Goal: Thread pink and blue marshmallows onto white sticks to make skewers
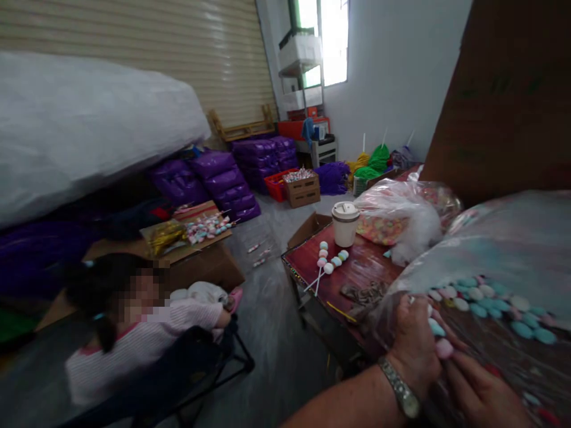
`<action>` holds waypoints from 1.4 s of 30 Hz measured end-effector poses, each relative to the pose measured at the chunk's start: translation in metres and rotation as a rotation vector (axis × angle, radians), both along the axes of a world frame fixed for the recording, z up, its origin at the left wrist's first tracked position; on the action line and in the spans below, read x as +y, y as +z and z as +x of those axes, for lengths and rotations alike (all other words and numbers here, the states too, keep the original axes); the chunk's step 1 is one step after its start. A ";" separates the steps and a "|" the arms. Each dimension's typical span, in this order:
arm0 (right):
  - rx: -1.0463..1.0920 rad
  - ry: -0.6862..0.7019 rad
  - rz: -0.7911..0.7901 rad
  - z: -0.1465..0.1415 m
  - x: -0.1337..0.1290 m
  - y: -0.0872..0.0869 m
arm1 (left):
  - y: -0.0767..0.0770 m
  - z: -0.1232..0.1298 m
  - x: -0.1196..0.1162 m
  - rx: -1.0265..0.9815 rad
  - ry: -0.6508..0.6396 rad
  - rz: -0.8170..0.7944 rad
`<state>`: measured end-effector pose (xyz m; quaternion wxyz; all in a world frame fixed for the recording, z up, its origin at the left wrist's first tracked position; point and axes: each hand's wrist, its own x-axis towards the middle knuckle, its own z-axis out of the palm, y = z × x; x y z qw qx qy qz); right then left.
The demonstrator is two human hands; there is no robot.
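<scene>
White wrapped bundle [89,125]: fills the upper left, in front of the roller shutter [187,35].
Seated person [143,351]: at lower left, in a striped top, on a dark folding chair [187,362], near an open carton [200,267] that bears marshmallow skewers.
Table [370,261]: red top, at right.
Clear bag [517,232]: on the table, at its near right part; loose marshmallows [491,303] in blue, white and pink show inside.
Second bag [388,208]: translucent, behind the first, with orange and pink pieces.
Left hand [414,339]: metal watch [399,386] at the wrist; fingers curled, gripping the marshmallow row at the bag's near edge.
Right hand [484,389]: just beside the row's pink lower end; grip cannot be told.
White cup [345,224]: lidded, upright, near the table's far left corner.
Paired skewers [329,261]: lying crossed on the table in front of the cup, sticks towards its left edge.
Marshmallow row [436,328]: white, blue and pink, between the hands; any stick inside is hidden.
</scene>
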<state>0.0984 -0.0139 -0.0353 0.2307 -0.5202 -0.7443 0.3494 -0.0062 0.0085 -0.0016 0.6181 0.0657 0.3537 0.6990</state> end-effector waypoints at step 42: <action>0.343 -0.132 0.045 -0.010 -0.051 0.024 | 0.012 0.004 -0.013 0.022 -0.193 -0.036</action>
